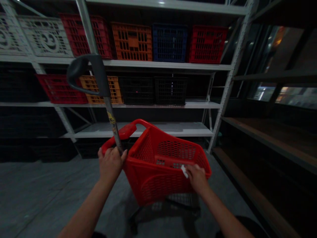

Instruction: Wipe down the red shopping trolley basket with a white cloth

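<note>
A red plastic shopping cart (pixel 158 180) with perforated basket walls stands in front of me on the floor. My left hand (pixel 110 162) is closed over the near end of its red handle (pixel 126 131). A metal pole (pixel 112 120) with a dark grey loop-shaped grip (pixel 100 74) and a yellow sticker comes down to this hand, between the thumb and fingers; whether the hand also grips it, I cannot tell. My right hand (pixel 197 178) pinches a small white cloth or tissue (pixel 184 171) at the basket's near rim. The basket's far floor shows only in part.
White metal shelving (pixel 170 65) runs behind the cart, holding red, orange crates (pixel 132 41), a blue crate (pixel 169 43), white crates (pixel 47 38) and black crates (pixel 170 91). Dark brown shelves (pixel 264 135) rise close on the right. Grey concrete floor (pixel 44 191) lies at left.
</note>
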Demonstrator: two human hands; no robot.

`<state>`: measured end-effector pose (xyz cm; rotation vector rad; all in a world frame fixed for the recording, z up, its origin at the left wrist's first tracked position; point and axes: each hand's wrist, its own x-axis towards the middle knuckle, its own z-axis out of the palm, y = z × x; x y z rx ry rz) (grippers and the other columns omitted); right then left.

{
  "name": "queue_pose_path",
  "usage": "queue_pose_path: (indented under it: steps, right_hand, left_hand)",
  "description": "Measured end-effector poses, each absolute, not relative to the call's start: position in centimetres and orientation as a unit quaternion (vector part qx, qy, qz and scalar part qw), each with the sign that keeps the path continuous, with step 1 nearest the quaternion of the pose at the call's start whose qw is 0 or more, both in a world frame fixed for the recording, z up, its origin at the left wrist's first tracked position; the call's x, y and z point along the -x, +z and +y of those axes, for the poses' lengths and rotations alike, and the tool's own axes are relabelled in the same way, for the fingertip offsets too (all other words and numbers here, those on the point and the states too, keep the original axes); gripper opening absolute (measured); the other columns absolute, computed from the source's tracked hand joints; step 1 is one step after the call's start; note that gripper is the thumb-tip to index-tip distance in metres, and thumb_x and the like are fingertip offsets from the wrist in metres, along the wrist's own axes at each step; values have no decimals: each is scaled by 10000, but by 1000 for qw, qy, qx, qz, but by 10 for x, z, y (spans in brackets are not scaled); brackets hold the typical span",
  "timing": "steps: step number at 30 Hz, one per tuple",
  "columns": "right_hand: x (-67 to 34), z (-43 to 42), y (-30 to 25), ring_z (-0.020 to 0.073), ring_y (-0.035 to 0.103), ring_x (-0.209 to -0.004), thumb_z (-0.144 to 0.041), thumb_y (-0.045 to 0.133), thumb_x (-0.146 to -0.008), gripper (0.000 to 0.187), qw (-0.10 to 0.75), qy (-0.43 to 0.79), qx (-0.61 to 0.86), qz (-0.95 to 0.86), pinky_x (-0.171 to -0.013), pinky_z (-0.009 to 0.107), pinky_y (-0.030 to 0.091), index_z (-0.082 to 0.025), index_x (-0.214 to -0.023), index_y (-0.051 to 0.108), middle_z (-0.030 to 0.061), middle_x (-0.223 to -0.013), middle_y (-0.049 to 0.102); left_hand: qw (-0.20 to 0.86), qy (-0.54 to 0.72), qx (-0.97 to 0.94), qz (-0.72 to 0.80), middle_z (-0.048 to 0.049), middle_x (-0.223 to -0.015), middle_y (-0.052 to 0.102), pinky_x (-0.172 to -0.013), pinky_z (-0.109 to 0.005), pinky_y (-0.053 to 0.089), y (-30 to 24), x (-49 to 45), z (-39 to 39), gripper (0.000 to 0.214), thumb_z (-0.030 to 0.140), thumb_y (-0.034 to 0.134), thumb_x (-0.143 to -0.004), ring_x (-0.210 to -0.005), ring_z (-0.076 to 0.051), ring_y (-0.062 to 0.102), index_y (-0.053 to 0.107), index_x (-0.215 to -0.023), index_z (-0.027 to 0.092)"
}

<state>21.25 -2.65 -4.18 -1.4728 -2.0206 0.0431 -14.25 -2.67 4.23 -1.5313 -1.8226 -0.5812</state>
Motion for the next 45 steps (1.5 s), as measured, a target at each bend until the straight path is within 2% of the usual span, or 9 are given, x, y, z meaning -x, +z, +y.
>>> queue_pose_path:
  steps: [6, 11, 14, 18, 24, 29, 33, 42, 45]
  right_hand:
    - [-251, -30, -58, 209, 556, -814, -215, 504, -794, 172, 342, -7, 584, -737, -701, 320, 387, -222, -913, 629, 62, -850, 654]
    - [-252, -25, -69, 199, 578, -879, -206, 533, -777, 254, 418, 1, 480, -771, -783, 349, 445, -202, -1011, 633, 70, -983, 661]
    - [-239, -21, -73, 184, 599, -861, -175, 478, -810, 238, 451, 6, 444, -774, -780, 353, 470, -210, -958, 661, 63, -936, 679]
    - [-176, -19, -68, 182, 595, -920, -147, 460, -811, 257, 466, 24, 395, -791, -822, 350, 474, -198, -961, 663, 77, -1007, 654]
    - [-39, -8, -20, 132, 572, -961, -125, 456, -827, 235, 439, 93, 321, -834, -863, 259, 436, -183, -964, 638, 56, -1056, 629]
    - [10, -2, 14, 128, 594, -793, -121, 473, -806, 165, 397, 92, 322, -855, -753, 213, 433, -159, -833, 632, 52, -878, 660]
    - [-21, -7, 6, 145, 582, -738, -76, 449, -788, 195, 353, 85, 397, -843, -680, 221, 415, -142, -854, 620, 67, -815, 660]
    - [-197, -27, -51, 180, 594, -867, -74, 456, -749, 295, 357, 71, 535, -762, -784, 271, 428, -160, -962, 640, 87, -935, 666]
    - [-248, -33, -59, 179, 614, -818, -114, 439, -766, 272, 333, 64, 611, -716, -755, 265, 440, -154, -929, 653, 92, -892, 675]
  left_hand:
    - [286, -294, 596, -690, -115, -813, 613, -985, -472, 234, 46, 146, -26, 398, 500, 412, -761, -875, -260, 544, 548, -860, 140]
    - [330, -417, 543, -650, -152, -1168, 509, -992, -465, 240, 46, 139, -38, 551, 512, 454, -740, -1142, -283, 408, 430, -1136, 128]
    - [308, -356, 587, -659, -106, -1058, 573, -971, -457, 261, 44, 144, -35, 375, 425, 364, -801, -1162, -284, 383, 532, -1008, 162]
    - [311, -258, 615, -677, -115, -853, 597, -949, -457, 274, 40, 152, -27, 401, 441, 328, -812, -1141, -317, 368, 598, -772, 148]
    - [364, -225, 579, -694, -128, -886, 558, -951, -472, 260, 35, 143, -29, 436, 441, 301, -831, -1145, -325, 341, 586, -832, 111]
    - [368, -216, 588, -687, -120, -882, 554, -953, -473, 257, 34, 148, -28, 441, 429, 279, -844, -1145, -317, 351, 582, -833, 110]
    - [362, -211, 591, -689, -122, -887, 553, -952, -471, 258, 35, 153, -27, 439, 436, 279, -844, -1145, -319, 350, 580, -833, 116]
    - [364, -217, 593, -684, -137, -922, 552, -968, -474, 234, 29, 159, -17, 439, 431, 274, -838, -1162, -331, 335, 575, -861, 111]
    - [345, -241, 605, -676, -136, -903, 559, -964, -479, 249, 30, 164, -13, 431, 442, 285, -830, -1175, -337, 334, 569, -851, 118]
